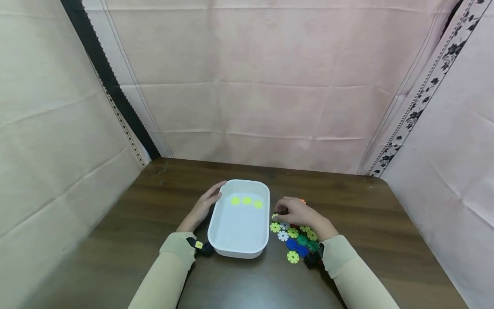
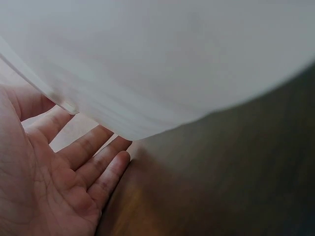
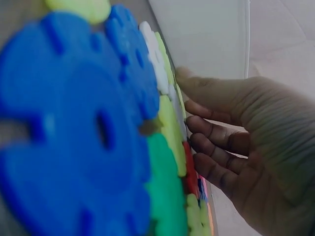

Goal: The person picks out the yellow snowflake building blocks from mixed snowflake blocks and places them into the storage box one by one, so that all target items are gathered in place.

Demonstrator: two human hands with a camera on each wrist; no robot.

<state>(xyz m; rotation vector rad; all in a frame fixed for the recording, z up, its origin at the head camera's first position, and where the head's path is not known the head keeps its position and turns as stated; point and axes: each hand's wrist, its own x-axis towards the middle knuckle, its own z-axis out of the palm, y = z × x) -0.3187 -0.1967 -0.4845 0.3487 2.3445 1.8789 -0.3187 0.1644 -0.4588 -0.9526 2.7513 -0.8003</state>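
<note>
A white rectangular tray stands in the middle of the table, with three yellow-green discs in a row near its far end. My left hand rests against its far left side. In the left wrist view those fingers lie mostly straight along the tray's outer wall. Right of the tray, my right hand reaches down over a spread of notched flower-shaped discs. Its thumb and forefinger pinch a yellow-green disc at the pile's edge, while the other fingers curl.
Blue discs, green discs, white discs and yellow-green discs lie close together by the tray's right side. An orange disc shows beyond the right hand. Pale cloth walls the wooden table on three sides.
</note>
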